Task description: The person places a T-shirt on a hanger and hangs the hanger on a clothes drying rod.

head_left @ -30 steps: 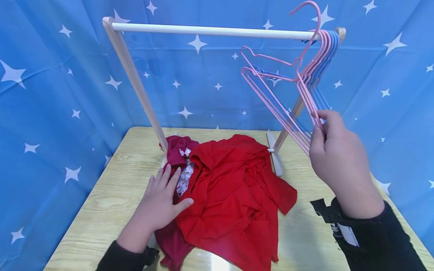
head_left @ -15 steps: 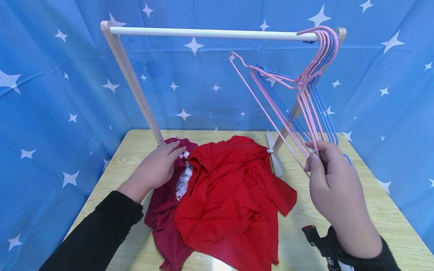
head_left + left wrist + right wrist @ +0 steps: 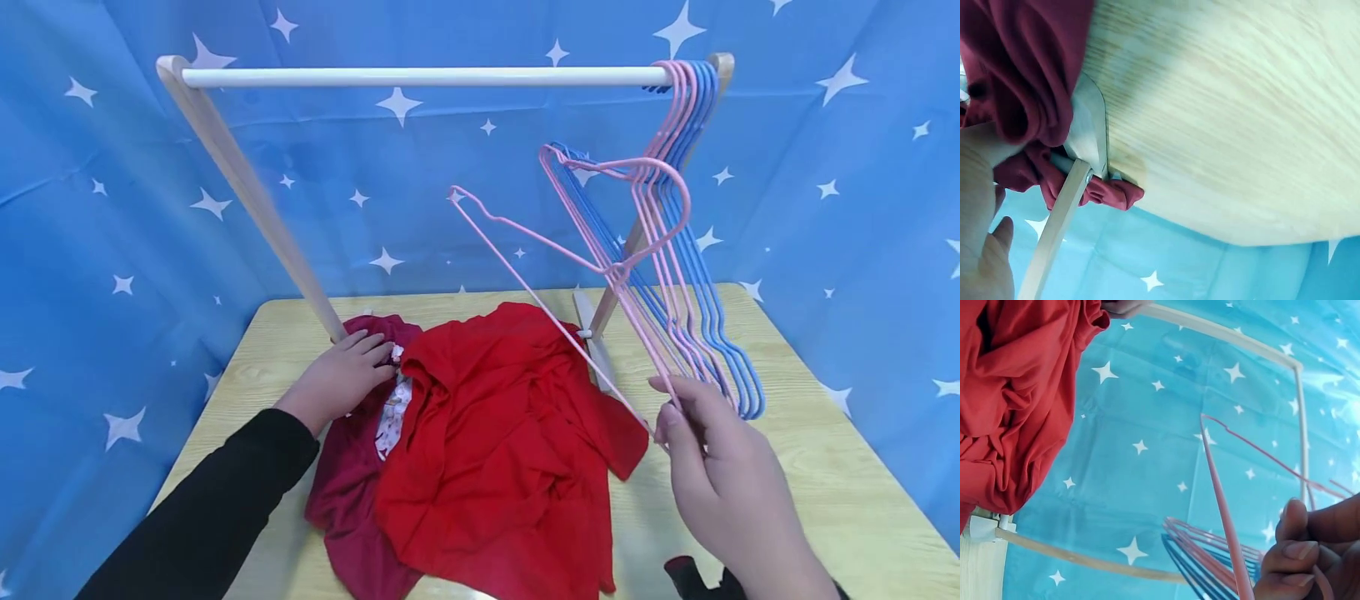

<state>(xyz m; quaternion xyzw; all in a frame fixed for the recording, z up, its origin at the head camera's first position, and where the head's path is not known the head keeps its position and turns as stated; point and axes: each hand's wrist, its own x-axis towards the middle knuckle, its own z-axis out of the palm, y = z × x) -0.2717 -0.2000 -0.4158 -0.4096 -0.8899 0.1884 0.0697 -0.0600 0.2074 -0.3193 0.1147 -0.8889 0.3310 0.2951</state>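
Observation:
A pink clothes hanger point(image 3: 543, 237) is held in my right hand point(image 3: 723, 475), which grips its lower corner between thumb and fingers. Its hook stands off the white rail, in front of the other hangers. In the right wrist view, my curled fingers point(image 3: 1297, 556) wrap the pink wire. My left hand point(image 3: 337, 375) rests on a maroon garment point(image 3: 352, 492) beside the rack's left post. In the left wrist view, its thumb runs under a fold of the maroon cloth point(image 3: 1035, 75). A red garment point(image 3: 495, 450) lies crumpled in the middle, with white patterned cloth point(image 3: 392, 421) beside it.
Several pink and blue hangers point(image 3: 697, 250) hang at the right end of the rack's white rail point(image 3: 420, 77). Wooden posts point(image 3: 255, 192) carry the rail above the wood-grain table point(image 3: 825, 500). A blue star-printed curtain point(image 3: 420, 192) surrounds the table.
My right hand has lifted one pink hanger off the rail and drawn it down and toward me. My left hand has shifted back onto the maroon garment by the left post.

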